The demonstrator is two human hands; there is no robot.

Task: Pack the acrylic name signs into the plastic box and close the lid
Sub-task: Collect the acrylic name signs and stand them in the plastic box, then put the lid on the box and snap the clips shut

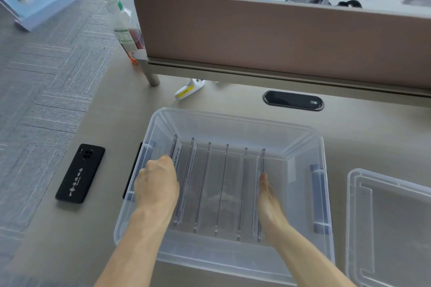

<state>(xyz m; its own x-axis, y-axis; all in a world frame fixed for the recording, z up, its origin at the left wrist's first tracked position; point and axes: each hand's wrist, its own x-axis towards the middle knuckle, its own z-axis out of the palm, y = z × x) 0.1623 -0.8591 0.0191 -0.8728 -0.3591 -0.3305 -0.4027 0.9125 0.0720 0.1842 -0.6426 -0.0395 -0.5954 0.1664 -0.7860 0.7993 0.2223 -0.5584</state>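
clear plastic box (233, 123) sits open on the grey bench (373, 128), near the front edge, its long rim parallel to the divider panel (268, 30) at the back. a strip of bare bench lies between the box's far rim and the oval cable port (293, 100). left of the box a black phone (80, 173) lies face down near the bench's left edge, apart from the box. right of the box the clear lid (391, 228) lies flat, just beside the box wall, cut off by the frame edge.

inside the box six acrylic name signs (225, 184) stand on edge in a row, spaced apart, running front to back; the outer two show paper inserts. free room remains in the box to the right of the last sign, less on the left.

left hand (156, 184) is inside the box at the left end, fingers curled over the top edge of the leftmost sign, gripping it. right hand (268, 196) is flat and unclenched, fingers straight, pressed against the right face of the rightmost sign, holding nothing.

back left, a spray bottle (123, 28) stands at the divider's corner; a white tagged plug (186, 91) lies under the divider.
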